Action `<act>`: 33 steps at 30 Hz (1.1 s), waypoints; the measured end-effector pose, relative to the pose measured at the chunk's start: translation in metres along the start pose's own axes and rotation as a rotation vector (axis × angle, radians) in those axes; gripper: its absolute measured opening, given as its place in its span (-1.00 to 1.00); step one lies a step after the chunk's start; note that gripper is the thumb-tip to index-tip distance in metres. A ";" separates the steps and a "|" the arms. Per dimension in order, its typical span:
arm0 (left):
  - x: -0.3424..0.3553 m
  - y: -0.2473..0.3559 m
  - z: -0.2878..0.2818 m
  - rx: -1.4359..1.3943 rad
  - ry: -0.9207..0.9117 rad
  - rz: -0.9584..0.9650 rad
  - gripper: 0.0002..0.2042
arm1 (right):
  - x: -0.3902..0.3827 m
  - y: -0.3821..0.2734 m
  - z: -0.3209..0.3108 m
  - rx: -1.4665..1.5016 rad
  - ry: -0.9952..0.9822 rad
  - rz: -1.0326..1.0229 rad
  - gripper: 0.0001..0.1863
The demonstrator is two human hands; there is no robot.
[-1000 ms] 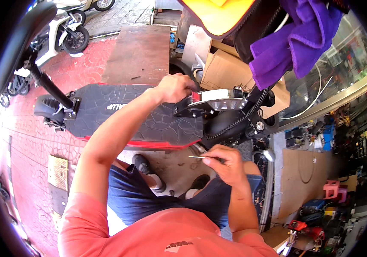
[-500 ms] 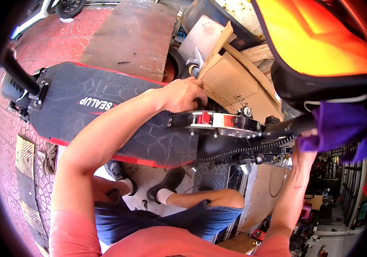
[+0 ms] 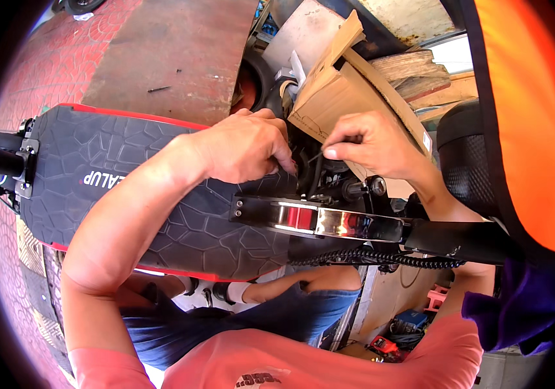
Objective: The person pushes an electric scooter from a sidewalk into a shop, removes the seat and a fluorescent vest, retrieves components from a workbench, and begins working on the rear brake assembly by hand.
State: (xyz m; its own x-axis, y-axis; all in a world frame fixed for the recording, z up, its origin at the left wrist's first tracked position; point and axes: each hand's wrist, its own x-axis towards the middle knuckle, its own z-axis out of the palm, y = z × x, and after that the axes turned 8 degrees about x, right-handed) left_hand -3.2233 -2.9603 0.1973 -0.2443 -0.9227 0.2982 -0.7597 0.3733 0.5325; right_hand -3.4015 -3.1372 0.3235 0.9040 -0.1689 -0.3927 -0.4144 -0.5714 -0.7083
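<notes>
The black textured deck (image 3: 193,233) of an electric scooter, edged in red, lies across in front of me. My left hand (image 3: 248,146) is above the deck's right end, fingers curled down beside the wheel area; its fingertips are partly hidden, and what they hold cannot be made out. Facing it, my right hand (image 3: 371,142) pinches a thin dark piece between thumb and forefinger, its kind too small to tell. A black cable (image 3: 317,176) runs down between the hands. Just nearer to me is the glossy black arm (image 3: 361,225) with a red reflector (image 3: 295,216).
An open cardboard box (image 3: 355,91) and wooden planks (image 3: 413,72) stand beyond my hands. An orange bag (image 3: 536,129) and a purple cloth (image 3: 510,308) hang at the right. A brown board (image 3: 173,52) with a screw (image 3: 159,89) lies at the far left. Coiled black cable (image 3: 355,258) runs along the scooter.
My right hand has left the steering column by the purple cloth and come across to the far side, close to my left hand. The left hand has shifted slightly left and nearer. The view has shifted.
</notes>
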 end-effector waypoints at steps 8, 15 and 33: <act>0.002 -0.002 -0.015 -0.216 -0.258 -0.093 -0.63 | 0.009 0.003 0.018 -0.138 -0.058 -0.025 -0.89; 0.002 -0.006 -0.014 -0.277 -0.271 -0.088 -0.61 | 0.011 0.014 0.029 -0.127 0.030 -0.077 -0.85; 0.003 -0.006 -0.012 -0.238 -0.268 -0.094 -0.60 | 0.002 -0.003 0.036 -0.442 0.042 0.039 -0.76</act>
State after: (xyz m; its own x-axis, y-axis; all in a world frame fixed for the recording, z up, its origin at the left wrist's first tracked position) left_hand -3.2120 -2.9643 0.2043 -0.3529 -0.9349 0.0380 -0.6329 0.2685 0.7262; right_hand -3.4020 -3.1075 0.3035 0.8958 -0.2243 -0.3837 -0.3720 -0.8509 -0.3709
